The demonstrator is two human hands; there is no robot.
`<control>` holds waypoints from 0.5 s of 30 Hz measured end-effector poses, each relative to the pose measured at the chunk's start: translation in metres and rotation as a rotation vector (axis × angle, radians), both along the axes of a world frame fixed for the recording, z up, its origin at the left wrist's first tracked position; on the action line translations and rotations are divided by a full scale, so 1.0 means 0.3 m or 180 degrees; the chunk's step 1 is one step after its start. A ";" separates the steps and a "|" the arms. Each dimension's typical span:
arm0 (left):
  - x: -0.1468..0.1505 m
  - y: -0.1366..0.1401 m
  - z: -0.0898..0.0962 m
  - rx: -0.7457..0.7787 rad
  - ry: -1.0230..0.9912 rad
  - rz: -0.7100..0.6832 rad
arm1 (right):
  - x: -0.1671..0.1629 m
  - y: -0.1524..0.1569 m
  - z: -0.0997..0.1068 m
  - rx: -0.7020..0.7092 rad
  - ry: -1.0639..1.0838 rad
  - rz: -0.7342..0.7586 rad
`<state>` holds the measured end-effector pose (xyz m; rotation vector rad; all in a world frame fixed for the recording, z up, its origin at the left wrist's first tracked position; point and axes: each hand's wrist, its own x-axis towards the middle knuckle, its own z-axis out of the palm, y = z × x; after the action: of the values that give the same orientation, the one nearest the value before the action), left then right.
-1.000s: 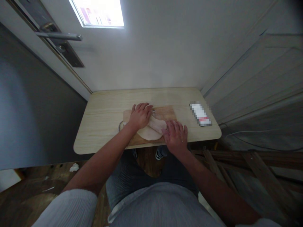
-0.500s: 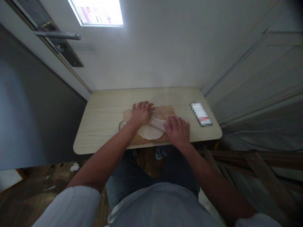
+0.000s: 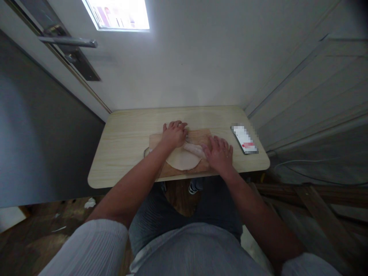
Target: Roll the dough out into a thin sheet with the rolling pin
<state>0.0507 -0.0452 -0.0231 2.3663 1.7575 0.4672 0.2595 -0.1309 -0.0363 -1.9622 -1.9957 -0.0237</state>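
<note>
A flat, pale sheet of dough (image 3: pixel 183 161) with a rounded near edge lies on a wooden cutting board (image 3: pixel 201 135). Along its far side runs a whitish roll (image 3: pixel 194 150), slanting between my hands; whether a rolling pin is inside it I cannot tell. My left hand (image 3: pixel 174 135) rests palm down over the roll's left end, fingers stretched forward. At the right end, my right hand (image 3: pixel 219 154) lies with fingers spread and its thumb touching the roll. Both hands are open, and they hide the roll's two ends.
The board lies on a light wood-grain table (image 3: pixel 123 142) with rounded corners, set against a white door (image 3: pixel 184 69). A phone (image 3: pixel 244 138) with a blurred-out screen lies at the table's right. A metal ring handle (image 3: pixel 145 152) sticks out left of the board.
Both hands have shifted slightly forward, away from my body. My right hand has also slid a little to the right, showing more of the roll's right part.
</note>
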 end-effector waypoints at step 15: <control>0.056 0.092 0.010 0.0073 0.0115 0.0189 | 0.060 0.143 0.013 0.0087 0.0048 -0.0130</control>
<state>0.0676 -0.0175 -0.0201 2.3577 1.8523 0.4579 0.2775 -0.0880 -0.0323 -1.9798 -1.9357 -0.0456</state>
